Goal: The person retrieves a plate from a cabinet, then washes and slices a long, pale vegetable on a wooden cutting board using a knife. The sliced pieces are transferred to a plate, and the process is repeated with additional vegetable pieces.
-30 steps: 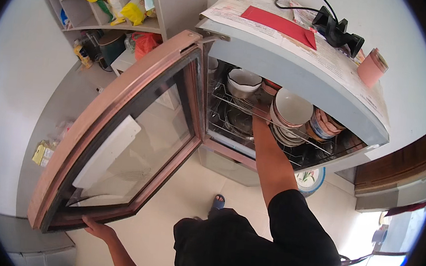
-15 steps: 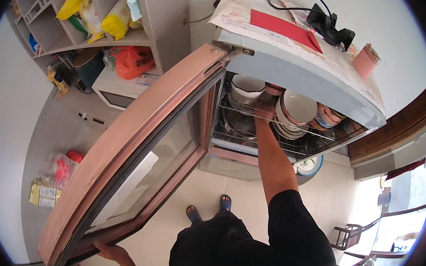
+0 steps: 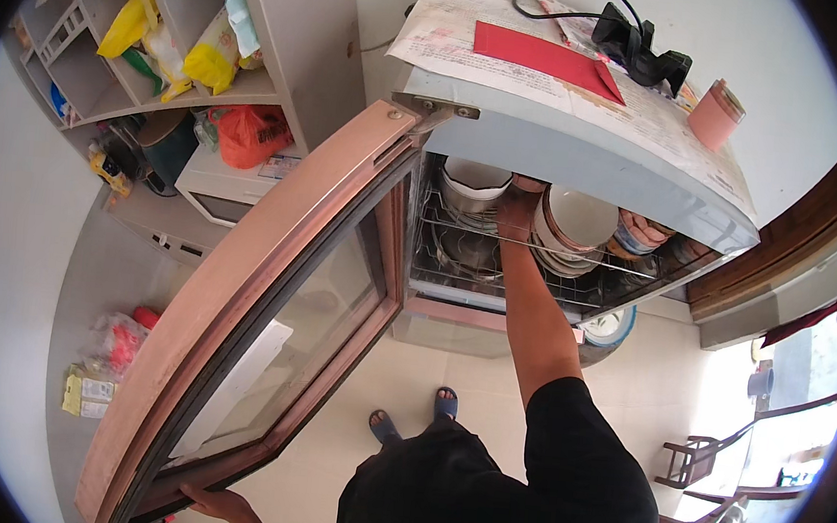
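Note:
My right hand [image 3: 516, 213] reaches into an open dish cabinet, between stacked white bowls [image 3: 476, 182] on the left and a large white bowl [image 3: 582, 218] on the right. Its fingers are hidden among the dishes, so their grip does not show. Wire racks [image 3: 480, 229] carry the dishes, with patterned bowls [image 3: 639, 234] farther right. At the lower left my left hand [image 3: 214, 505] holds the free edge of the pink-framed glass door [image 3: 252, 258], which stands wide open.
On the cabinet top lie papers, a red envelope [image 3: 550, 61], a black cabled device [image 3: 641, 51] and a pink jar [image 3: 715, 116]. Shelves with bags [image 3: 221, 49] stand at left, above a red bag [image 3: 248, 136]. A round basin [image 3: 610, 328] sits beside the cabinet, wooden chairs [image 3: 690, 462] farther right.
My right hand has pushed slightly deeper between the bowls. The view has shifted a little; my left hand stays at the door's edge.

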Available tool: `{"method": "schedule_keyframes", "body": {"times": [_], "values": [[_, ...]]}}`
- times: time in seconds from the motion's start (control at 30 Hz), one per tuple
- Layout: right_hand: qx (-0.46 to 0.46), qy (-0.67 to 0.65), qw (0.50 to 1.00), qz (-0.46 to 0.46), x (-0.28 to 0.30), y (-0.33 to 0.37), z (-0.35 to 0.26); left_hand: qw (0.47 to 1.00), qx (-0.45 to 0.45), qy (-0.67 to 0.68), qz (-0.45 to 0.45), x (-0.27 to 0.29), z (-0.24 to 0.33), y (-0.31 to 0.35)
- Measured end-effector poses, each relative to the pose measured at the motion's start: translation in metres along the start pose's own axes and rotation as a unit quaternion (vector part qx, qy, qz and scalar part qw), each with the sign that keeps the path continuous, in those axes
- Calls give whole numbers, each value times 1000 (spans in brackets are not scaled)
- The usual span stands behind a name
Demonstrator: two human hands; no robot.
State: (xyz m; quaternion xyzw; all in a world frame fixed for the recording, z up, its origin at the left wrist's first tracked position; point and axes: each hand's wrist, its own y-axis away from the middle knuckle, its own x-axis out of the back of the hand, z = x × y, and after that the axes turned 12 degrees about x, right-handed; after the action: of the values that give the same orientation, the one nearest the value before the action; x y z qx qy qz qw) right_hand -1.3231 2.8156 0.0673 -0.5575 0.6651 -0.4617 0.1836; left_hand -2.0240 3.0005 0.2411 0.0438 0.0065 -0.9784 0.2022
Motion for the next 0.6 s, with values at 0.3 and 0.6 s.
{"method": "schedule_keyframes", "body": {"times": [0.3,0.6], "values": [[20,144,989,0,-2,-10,-24,1000,7,0,9,-5,10,7],[19,251,965,-72,-1,-7,-26,999,8,-6,-35,1,1,-6]]}}
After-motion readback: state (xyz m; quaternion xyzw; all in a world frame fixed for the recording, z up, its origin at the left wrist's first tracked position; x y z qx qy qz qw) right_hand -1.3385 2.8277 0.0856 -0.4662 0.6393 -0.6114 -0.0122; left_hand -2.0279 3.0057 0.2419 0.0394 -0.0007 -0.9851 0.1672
